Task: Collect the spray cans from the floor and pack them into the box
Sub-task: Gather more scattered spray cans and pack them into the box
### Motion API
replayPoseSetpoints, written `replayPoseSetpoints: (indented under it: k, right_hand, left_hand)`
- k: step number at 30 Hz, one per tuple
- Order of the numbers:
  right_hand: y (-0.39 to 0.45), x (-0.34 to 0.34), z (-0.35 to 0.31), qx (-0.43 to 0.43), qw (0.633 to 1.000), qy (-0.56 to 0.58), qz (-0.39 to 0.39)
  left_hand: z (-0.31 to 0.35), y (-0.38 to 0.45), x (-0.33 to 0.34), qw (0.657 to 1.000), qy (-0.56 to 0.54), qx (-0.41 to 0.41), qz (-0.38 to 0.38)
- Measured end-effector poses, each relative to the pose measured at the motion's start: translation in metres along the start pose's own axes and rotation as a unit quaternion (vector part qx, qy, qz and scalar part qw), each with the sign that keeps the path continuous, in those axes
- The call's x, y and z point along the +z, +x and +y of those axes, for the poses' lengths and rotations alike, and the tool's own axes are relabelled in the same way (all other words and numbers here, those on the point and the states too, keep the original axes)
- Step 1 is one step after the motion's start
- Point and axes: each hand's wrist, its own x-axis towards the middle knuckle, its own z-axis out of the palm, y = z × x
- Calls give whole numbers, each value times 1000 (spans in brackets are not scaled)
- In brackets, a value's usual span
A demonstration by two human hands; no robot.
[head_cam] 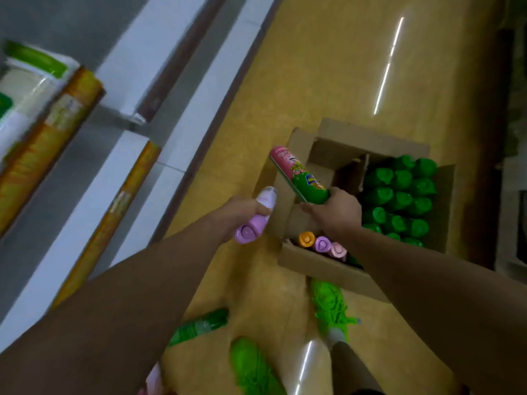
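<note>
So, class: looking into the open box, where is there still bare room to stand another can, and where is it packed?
Bare cardboard shows in the box between its far left wall and the right hand. The right side is packed with green-capped cans; three pastel-capped cans fill the near left corner.

The box (322,260) is open on top, and its far left part has bare room inside, just past the three cans (322,245) standing at the near edge. The right side is packed full of green cans (399,198), so nothing fits there. A green can (199,326) lies on the yellow floor (328,81) near the green shoes (330,303).
</note>
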Motion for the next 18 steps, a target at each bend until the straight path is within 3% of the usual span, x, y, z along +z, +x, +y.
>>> replayPoseSetpoints:
  k: [6,18]
  right_hand:
    - [49,-65,35,34,998,-40,40]
    - [147,-162,78,75,981,-180,19]
  left_hand:
    - [76,10,68,969,240,40,-46]
    - [133,59,154,919,387,14,-74]
